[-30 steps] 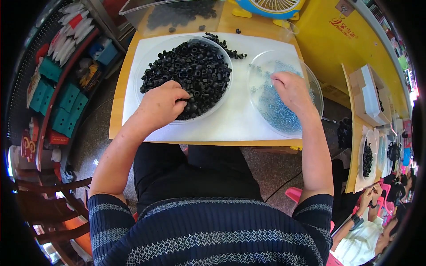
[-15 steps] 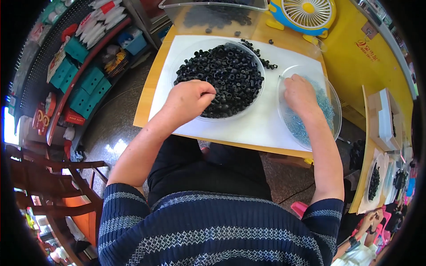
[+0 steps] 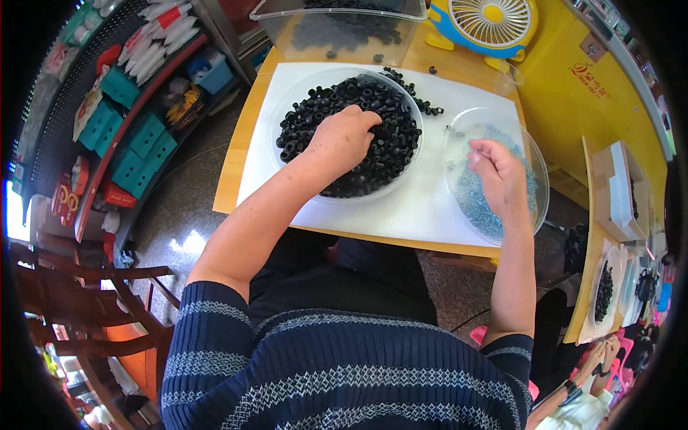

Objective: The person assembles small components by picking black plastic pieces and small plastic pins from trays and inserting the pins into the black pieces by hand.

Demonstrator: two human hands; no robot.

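Note:
My left hand [image 3: 342, 141] is over a wide round clear tray [image 3: 275, 136] heaped with small black ring-shaped pieces [image 3: 358, 175]. Its fingers are bent together above the heap, and whatever they hold is hidden. To the right, my right hand [image 3: 502, 174] hovers over a second round clear tray [image 3: 542, 208] with a layer of tiny pale-blue translucent pieces [image 3: 475, 197]. Thumb and forefinger are pinched there; anything between them is too small to make out.
Both trays rest on a white sheet [image 3: 423, 208] on a wooden table [image 3: 240, 154]. Stray black pieces [image 3: 428, 107] lie beyond the big tray. Behind stand a clear bin [image 3: 287, 43] and a yellow-blue fan [image 3: 494, 25]. At right, another person's hands [image 3: 602, 355] show near a side table.
My left hand has moved right and farther over the black pieces. My right hand has shifted nearer and slightly right, its thumb and forefinger now turned into view.

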